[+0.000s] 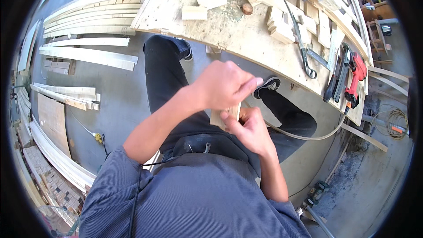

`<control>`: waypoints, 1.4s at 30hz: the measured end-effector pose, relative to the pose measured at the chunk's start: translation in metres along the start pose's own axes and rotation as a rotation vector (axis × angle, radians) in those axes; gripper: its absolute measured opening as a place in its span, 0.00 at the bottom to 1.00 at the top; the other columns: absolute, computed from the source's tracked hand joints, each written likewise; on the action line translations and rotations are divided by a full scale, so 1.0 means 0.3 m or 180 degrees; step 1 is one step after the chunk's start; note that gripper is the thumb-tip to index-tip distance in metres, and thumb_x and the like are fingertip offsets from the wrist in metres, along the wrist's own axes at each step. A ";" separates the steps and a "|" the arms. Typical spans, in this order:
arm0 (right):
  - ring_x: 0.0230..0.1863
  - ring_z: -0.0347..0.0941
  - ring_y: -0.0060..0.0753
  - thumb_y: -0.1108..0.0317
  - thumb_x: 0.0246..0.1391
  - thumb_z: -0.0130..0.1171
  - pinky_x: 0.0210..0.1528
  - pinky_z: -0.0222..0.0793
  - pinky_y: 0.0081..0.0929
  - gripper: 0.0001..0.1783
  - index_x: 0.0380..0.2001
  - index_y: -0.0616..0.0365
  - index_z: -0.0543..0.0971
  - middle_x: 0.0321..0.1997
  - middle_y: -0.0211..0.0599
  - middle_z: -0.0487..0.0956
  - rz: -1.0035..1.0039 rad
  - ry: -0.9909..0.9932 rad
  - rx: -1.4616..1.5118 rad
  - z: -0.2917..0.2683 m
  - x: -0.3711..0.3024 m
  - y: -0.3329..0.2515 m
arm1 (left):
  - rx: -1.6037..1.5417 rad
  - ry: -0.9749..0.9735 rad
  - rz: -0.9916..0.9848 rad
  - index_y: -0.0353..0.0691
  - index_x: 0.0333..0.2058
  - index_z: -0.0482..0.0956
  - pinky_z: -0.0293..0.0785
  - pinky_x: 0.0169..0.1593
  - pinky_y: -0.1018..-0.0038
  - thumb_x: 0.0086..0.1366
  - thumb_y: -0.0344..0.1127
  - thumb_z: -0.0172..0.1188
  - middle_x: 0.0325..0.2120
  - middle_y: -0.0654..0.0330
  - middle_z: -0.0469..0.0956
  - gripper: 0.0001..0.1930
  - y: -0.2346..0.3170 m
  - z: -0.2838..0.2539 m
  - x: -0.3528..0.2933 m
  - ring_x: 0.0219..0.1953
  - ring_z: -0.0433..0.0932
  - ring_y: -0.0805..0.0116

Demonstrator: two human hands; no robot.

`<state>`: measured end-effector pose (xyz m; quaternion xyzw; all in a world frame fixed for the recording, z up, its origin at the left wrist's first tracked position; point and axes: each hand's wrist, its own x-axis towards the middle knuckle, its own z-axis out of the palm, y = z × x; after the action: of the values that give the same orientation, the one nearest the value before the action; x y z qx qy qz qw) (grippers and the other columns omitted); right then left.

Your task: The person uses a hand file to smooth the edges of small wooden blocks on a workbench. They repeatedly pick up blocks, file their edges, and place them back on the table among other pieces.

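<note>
My left hand is curled closed over the upper end of a small wooden block, its thumb pointing right. Whether those fingers hold anything is hidden from above. Below it, my right hand grips the same block from the right, with the thumb lying along its face. The block is pale, with visible grain, and sits in front of my waist above my lap.
A plywood worktable ahead bears wood offcuts, a long black metal tool, a metal rule and a red nail gun with its hose. Long boards lie at left. A coiled hose lies right.
</note>
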<state>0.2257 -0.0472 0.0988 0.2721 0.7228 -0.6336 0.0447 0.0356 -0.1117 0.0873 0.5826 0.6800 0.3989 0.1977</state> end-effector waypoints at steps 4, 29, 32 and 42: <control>0.28 0.74 0.19 0.56 0.71 0.70 0.32 0.70 0.34 0.22 0.33 0.68 0.86 0.23 0.34 0.82 0.0018 -0.0239 0.0655 -0.001 -0.004 0.007 | 0.0035 0.0074 0.0532 0.42 0.26 0.85 0.75 0.31 0.54 0.79 0.45 0.64 0.20 0.52 0.81 0.20 0.029 0.019 -0.004 0.24 0.81 0.43; 0.32 0.86 0.61 0.63 0.67 0.68 0.35 0.80 0.50 0.11 0.38 0.61 0.84 0.29 0.51 0.87 -0.1067 0.0218 -0.1265 0.012 -0.044 -0.123 | -0.2876 -0.0030 -0.0782 0.40 0.25 0.67 0.58 0.33 0.72 0.87 0.45 0.51 0.22 0.73 0.62 0.27 0.109 0.016 -0.024 0.29 0.59 0.81; 0.30 0.86 0.62 0.62 0.68 0.67 0.34 0.80 0.52 0.13 0.34 0.60 0.84 0.27 0.51 0.86 -0.1186 0.0320 -0.1169 0.027 -0.026 -0.127 | -0.2982 -0.0123 -0.0732 0.41 0.24 0.66 0.57 0.34 0.72 0.87 0.45 0.51 0.22 0.73 0.62 0.27 0.082 0.010 -0.014 0.29 0.58 0.81; 0.26 0.83 0.64 0.59 0.64 0.71 0.31 0.78 0.53 0.16 0.29 0.61 0.85 0.21 0.51 0.83 -0.1341 0.0645 -0.1556 0.010 0.057 -0.051 | -0.3015 0.0621 -0.0951 0.44 0.23 0.68 0.58 0.33 0.73 0.87 0.46 0.53 0.21 0.75 0.62 0.27 0.010 0.072 0.011 0.27 0.59 0.82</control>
<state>0.2035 -0.0450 0.1048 0.1594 0.8945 -0.4066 -0.0954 0.0525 -0.1018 0.0772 0.2853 0.5157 0.6835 0.4307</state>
